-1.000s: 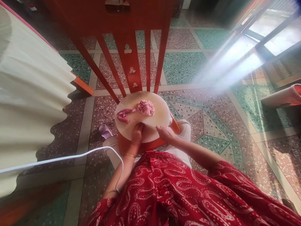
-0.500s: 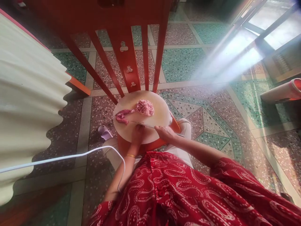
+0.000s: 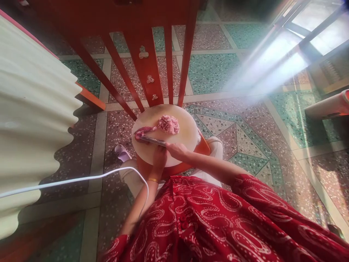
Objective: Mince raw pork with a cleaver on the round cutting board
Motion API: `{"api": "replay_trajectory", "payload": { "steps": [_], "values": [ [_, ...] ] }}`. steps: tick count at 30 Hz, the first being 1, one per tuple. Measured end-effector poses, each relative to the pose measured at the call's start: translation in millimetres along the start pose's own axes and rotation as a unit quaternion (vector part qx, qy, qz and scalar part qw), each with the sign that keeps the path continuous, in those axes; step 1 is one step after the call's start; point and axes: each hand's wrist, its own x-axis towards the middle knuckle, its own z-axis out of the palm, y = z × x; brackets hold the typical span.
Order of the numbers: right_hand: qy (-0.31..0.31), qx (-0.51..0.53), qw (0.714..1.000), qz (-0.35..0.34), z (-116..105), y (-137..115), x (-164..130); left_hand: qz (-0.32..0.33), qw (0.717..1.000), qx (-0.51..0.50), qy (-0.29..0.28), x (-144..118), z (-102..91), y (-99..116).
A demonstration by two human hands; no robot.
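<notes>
My right hand is closed around the handle of a knife. The blade points left across a round white cutting board, its tip at a dark red strip of raw meat. Just behind the blade, my left hand rests low over the board with its fingers curled in. The blade covers its fingertips, so what they hold, if anything, is hidden. Farther back on the board lies a pile of pink chopped meat.
Under the board is a red wooden chair with a slatted back. A white cable runs from the left to my left arm. Pale cloth hangs at left. A lilac slipper and patterned floor show below.
My right hand has moved left with the knife, bringing the blade tip onto the meat strip. My left hand stays almost in place. The chopped pile looks the same.
</notes>
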Motion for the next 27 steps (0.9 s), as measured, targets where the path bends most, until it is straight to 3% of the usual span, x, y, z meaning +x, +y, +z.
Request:
{"api": "replay_trajectory", "payload": {
  "steps": [4,8,14,19,27],
  "values": [
    [-0.026,-0.045,0.998,0.028,-0.4,27.6,-30.5,0.027,0.999,-0.027,0.012,-2.5,-1.7,-1.8],
    [-0.037,-0.056,0.997,0.042,-4.9,41.0,-54.5,0.041,0.998,0.015,0.045,-2.6,2.8,-4.9],
    [-0.066,-0.041,0.996,0.040,-7.0,19.6,-32.9,0.062,0.995,0.050,0.055,-0.9,4.1,-4.4],
    [-0.024,-0.007,1.000,-0.007,-6.6,0.2,0.9,0.066,0.995,0.058,0.047,-0.2,3.4,-3.1],
    [-0.036,-0.052,0.998,0.030,0.9,42.4,-43.0,0.058,0.996,0.032,0.067,-3.0,5.4,-5.4]
  ]
}}
